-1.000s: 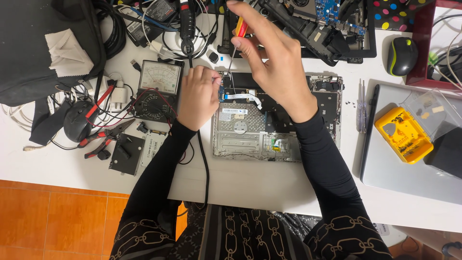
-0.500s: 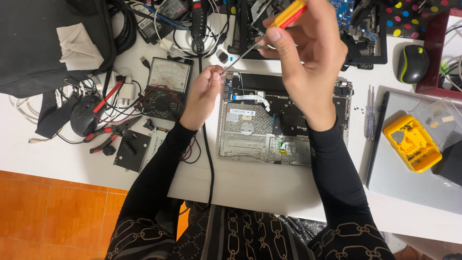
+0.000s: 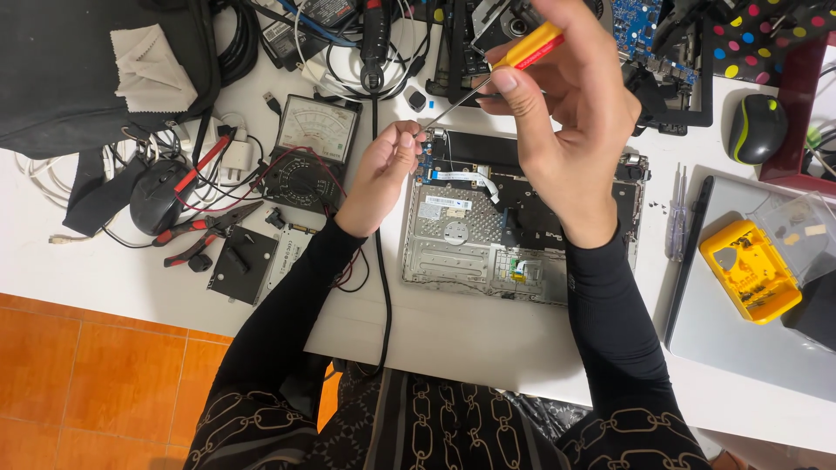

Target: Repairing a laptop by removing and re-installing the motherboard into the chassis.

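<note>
Nearest: black sleeves, patterned trousers at bottom edge, orange floor tiles lower L.

White table point(image 3: 488, 339) w/ opened laptop chassis point(image 3: 488, 252) at center, bottom cover off, silver frame + black inner parts exposed, white ribbon cable across upper part.

Left hand point(image 3: 383, 174) at chassis upper-L corner, fingers curled shut w/ tips pinched together; whether pinching a small part or just touching driver tip: can't tell, too small. Black cable running under L forearm toward table front.

Right hand point(image 3: 566, 113) raised above chassis top edge, fingers closed round screwdriver point(image 3: 505, 65): orange/yellow handle betw thumb + fingers, thin metal shaft angled down-L, tip right at L fingertips.

L of chassis: small black square plate point(image 3: 242, 265), red-handled pliers point(image 3: 205, 231), black mouse point(image 3: 158, 196), analog multimeter point(image 3: 309, 152) w/ red/black leads, white charger plug beside it.

R of chassis: thin clear-handled drivers point(image 3: 677, 213), grey laptop lid point(image 3: 749, 339) w/ yellow bit case point(image 3: 749, 270) on it, clear lid flipped open.

Far: black bag w/ white cloth point(image 3: 152, 70) top-L, cable tangle, black-handled tool upright in frame top center, blue circuit board point(image 3: 644, 30), black/green mouse point(image 3: 756, 126), polka-dot fabric top-R.
</note>
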